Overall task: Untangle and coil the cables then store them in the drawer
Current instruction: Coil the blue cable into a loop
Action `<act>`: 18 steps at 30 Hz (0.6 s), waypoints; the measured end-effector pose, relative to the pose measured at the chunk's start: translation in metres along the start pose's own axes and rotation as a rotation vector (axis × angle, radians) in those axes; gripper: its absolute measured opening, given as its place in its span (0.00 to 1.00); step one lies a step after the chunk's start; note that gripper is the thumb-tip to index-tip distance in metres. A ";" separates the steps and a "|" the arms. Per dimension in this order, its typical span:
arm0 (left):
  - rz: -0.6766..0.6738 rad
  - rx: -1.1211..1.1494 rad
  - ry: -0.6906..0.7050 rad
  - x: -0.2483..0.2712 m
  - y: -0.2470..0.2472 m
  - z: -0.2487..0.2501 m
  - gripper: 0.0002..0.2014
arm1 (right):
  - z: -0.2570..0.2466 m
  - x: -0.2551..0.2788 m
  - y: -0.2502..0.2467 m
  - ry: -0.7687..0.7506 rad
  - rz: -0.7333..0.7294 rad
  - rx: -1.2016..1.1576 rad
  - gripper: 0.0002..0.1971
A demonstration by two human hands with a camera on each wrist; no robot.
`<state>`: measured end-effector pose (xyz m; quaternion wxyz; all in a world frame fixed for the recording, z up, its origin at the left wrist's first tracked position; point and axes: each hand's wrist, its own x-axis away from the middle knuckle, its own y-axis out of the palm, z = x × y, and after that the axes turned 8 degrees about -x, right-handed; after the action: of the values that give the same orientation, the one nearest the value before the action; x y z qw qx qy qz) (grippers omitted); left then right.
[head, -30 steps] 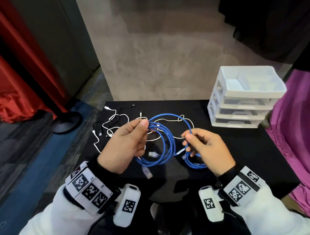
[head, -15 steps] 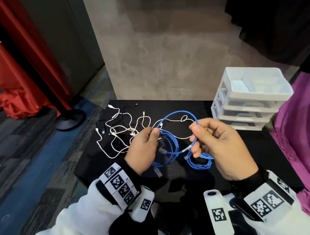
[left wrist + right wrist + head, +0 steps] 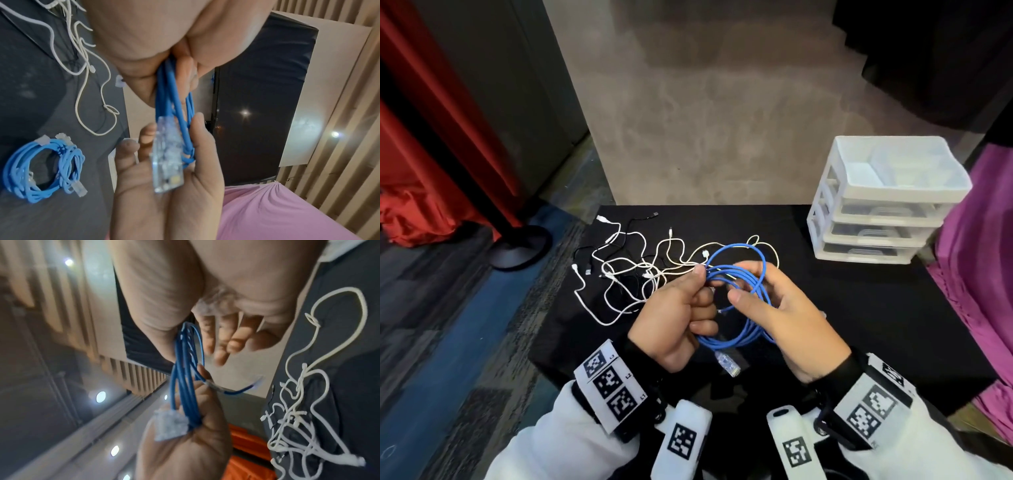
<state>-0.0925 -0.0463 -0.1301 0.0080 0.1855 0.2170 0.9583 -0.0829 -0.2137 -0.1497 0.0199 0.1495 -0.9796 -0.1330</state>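
A blue network cable (image 3: pixel 748 274) hangs in several loops over the black table (image 3: pixel 859 308). My left hand (image 3: pixel 700 277) pinches the loops at their top left. Close beside it, my right hand (image 3: pixel 743 287) holds the same loops between thumb and fingers. One clear connector (image 3: pixel 727 365) dangles below the hands. The left wrist view shows a second blue cable (image 3: pixel 41 165), coiled and lying on the table. A tangle of white cables (image 3: pixel 633 270) mixed with a black cable (image 3: pixel 635 221) lies left of the hands.
A white plastic three-drawer unit (image 3: pixel 876 212) with an open top tray stands at the table's back right, its drawers closed. Purple cloth (image 3: pixel 979 257) hangs to the right of the table. A red curtain (image 3: pixel 424 137) and a round stand base (image 3: pixel 520 245) are on the floor to the left.
My hands have come together. The right hand moved left toward the left hand and brought the wide blue loop into the bundle. The dangling connector now hangs lower.
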 end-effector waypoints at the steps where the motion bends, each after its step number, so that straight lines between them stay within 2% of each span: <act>1: -0.010 0.016 -0.001 0.000 0.002 0.000 0.16 | -0.001 0.000 0.001 0.019 -0.046 -0.102 0.15; 4: -0.037 0.067 -0.011 0.000 0.005 0.001 0.15 | -0.006 0.005 0.004 0.081 -0.133 -0.327 0.16; 6: -0.059 0.109 -0.037 -0.001 0.003 0.002 0.16 | -0.009 0.008 0.005 0.130 -0.160 -0.397 0.20; 8: -0.084 0.169 -0.081 -0.002 0.001 0.004 0.16 | -0.007 0.007 0.002 0.114 -0.195 -0.302 0.23; 10: -0.099 0.207 -0.118 -0.002 -0.005 0.007 0.17 | -0.005 0.004 -0.010 0.053 -0.244 -0.070 0.30; 11: -0.099 0.214 -0.122 -0.002 -0.008 0.010 0.17 | -0.006 0.004 -0.017 0.031 -0.276 0.039 0.30; 12: -0.090 0.221 -0.116 -0.002 -0.015 0.015 0.17 | -0.010 0.003 -0.026 0.015 -0.293 0.137 0.26; 14: -0.051 0.190 -0.083 -0.003 -0.029 0.027 0.17 | -0.018 0.001 -0.047 -0.042 -0.209 0.297 0.12; 16: 0.005 0.033 -0.031 -0.004 -0.039 0.032 0.17 | -0.022 -0.004 -0.069 -0.077 0.016 0.301 0.12; 18: 0.044 -0.193 0.042 -0.006 -0.040 0.026 0.18 | -0.023 -0.007 -0.081 -0.043 0.160 0.193 0.14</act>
<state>-0.0797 -0.0001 -0.1269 0.0002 0.1687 0.1198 0.9784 -0.0508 -0.2915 -0.1490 -0.0052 0.0694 -0.9968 -0.0394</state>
